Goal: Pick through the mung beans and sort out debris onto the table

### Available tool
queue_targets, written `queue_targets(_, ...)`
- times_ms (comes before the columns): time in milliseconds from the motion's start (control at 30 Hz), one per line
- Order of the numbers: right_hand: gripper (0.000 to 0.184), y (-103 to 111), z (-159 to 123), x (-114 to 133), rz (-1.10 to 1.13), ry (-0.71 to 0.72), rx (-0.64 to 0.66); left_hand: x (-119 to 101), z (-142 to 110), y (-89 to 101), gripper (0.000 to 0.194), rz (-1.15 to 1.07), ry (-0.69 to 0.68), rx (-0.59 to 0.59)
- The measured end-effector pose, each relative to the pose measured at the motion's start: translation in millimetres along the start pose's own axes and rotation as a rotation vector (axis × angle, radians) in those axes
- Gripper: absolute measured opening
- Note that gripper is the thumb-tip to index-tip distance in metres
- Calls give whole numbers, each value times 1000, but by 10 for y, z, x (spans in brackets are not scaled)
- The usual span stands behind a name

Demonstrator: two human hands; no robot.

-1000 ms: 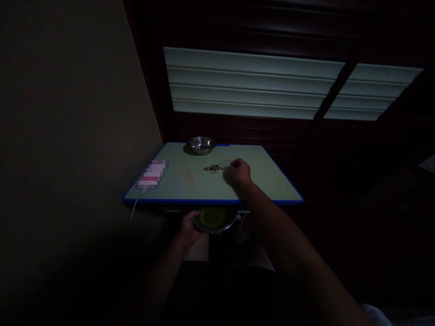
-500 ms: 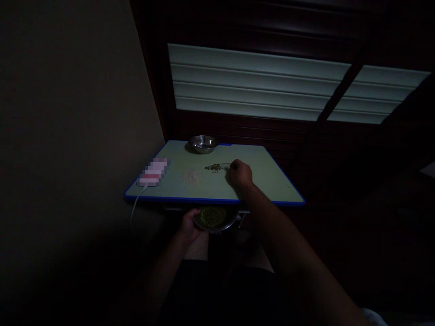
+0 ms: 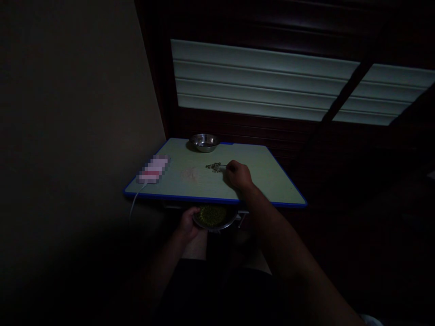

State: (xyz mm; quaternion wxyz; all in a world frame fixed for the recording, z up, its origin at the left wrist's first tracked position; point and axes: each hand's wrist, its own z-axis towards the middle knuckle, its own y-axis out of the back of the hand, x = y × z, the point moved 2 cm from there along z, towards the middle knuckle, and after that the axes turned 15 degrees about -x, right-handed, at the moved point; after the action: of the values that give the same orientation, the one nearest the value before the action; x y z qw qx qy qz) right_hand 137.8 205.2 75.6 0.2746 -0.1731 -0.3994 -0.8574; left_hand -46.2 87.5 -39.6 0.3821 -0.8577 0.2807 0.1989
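Note:
My left hand (image 3: 188, 225) grips the left rim of a metal bowl (image 3: 217, 229), below the table's front edge. Small green grains, like mung beans (image 3: 211, 215), lie in that bowl. Over the tabletop, my right hand (image 3: 239, 174) is closed round a thin spoon-like utensil (image 3: 223, 165); its exact shape is hard to make out in the dim light. The utensil's tip touches or hovers at a small pile of dark and pale bits (image 3: 214, 167). Left of this pile lies a thin scatter of pale grains (image 3: 190, 174).
Another metal bowl (image 3: 204, 144) stands at the back of the blue-edged table (image 3: 265, 181). A blurred-out phone (image 3: 153, 169) lies at the left edge, its white cable (image 3: 134, 203) hanging over the front. A wall is at left; dark slatted panels rise behind.
My right hand has turned slightly and the utensil has moved left to the pile. My left hand still holds the bowl. The view has shifted a little.

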Motion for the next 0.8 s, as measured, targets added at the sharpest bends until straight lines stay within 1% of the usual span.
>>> queue_targets(67,14,2,-3,-2,32,9,0,-7,-20,-17,18,5,-6,-2)
queue_targets(133,15,7,-1,-15,58,-10,-16,-17,-43,-37,18,9,-10,-4)
queue_targets(300,19,35,12,-47,48,-135,-74,-32,-69,-58,18,-9,-6,-22)
queue_targets(467,15,77,16,-25,-13,-222,-85,-25,-45,-35,23,-17,-8,-7)
queue_targets(667,11,78,17,-37,23,-261,-107,-24,-43,-35,23,-1,-6,0)
queue_targets(800,9,66,17,-42,83,-249,-103,-30,-49,-39,24,7,-10,-8)
